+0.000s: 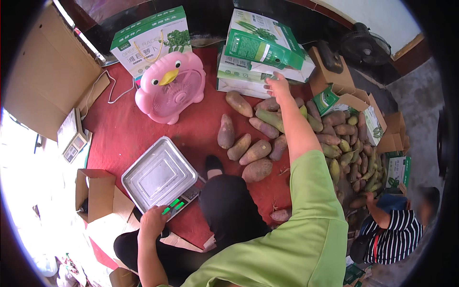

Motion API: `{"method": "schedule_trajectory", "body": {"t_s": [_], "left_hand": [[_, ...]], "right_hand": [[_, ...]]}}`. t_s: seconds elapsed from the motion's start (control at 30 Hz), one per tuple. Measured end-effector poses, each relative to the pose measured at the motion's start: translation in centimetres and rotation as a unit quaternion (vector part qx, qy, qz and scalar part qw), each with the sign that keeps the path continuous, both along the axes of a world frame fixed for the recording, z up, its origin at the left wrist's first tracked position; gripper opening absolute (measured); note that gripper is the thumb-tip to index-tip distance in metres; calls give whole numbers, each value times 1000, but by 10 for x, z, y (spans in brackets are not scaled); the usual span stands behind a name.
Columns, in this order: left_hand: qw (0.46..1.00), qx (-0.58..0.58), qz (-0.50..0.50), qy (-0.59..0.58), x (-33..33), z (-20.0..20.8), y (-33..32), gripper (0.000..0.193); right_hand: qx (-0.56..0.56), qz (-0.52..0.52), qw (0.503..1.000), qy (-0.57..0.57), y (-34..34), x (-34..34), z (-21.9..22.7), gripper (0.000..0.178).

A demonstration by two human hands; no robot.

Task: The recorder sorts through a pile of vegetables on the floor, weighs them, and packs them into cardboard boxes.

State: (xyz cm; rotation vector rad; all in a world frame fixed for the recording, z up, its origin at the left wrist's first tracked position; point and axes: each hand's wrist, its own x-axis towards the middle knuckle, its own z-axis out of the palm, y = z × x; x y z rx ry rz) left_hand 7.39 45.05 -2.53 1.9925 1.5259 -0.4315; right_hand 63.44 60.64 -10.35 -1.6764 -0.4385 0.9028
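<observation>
My left hand (153, 222) is at the near edge of a scale with a metal tray (159, 174), beside its green-lit display (173, 206). Its fingers are curled, with a small dark shape at their tips; what they hold, if anything, I cannot make out. My right arm reaches far forward over a spread of large radishes (256, 152). The right hand (277, 86) has its fingers apart, at the near side of stacked white-and-green cartons (234, 79). An opened green flap (260, 49) hangs over the top carton. Whether the fingertips touch the cardboard is unclear.
A pink bird-shaped plastic basket (179, 98) stands before a handled gift carton (152, 40). At right lies a big heap of radishes (356, 153) beside open brown boxes (334, 71). A person in a striped shirt (396, 234) reaches into it. A black fan (366, 45) stands behind.
</observation>
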Motion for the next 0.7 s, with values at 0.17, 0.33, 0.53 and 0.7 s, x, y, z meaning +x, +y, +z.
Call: {"method": "schedule_trajectory", "body": {"t_s": [0.17, 0.33, 0.53, 0.7], "left_hand": [[1000, -8, -4, 20, 3, -4, 3, 32], [999, -25, -5, 30, -3, -15, 6, 35], [999, -34, -1, 38, 3, -15, 11, 36], [998, -40, -11, 39, 9, -7, 13, 36]], "right_hand": [[29, -19, 999, 23, 37, 22, 7, 78], [53, -48, 993, 90, 63, 31, 1, 79], [122, -39, 972, 197, 78, 48, -8, 39], [193, -69, 943, 264, 80, 44, -6, 22]]}}
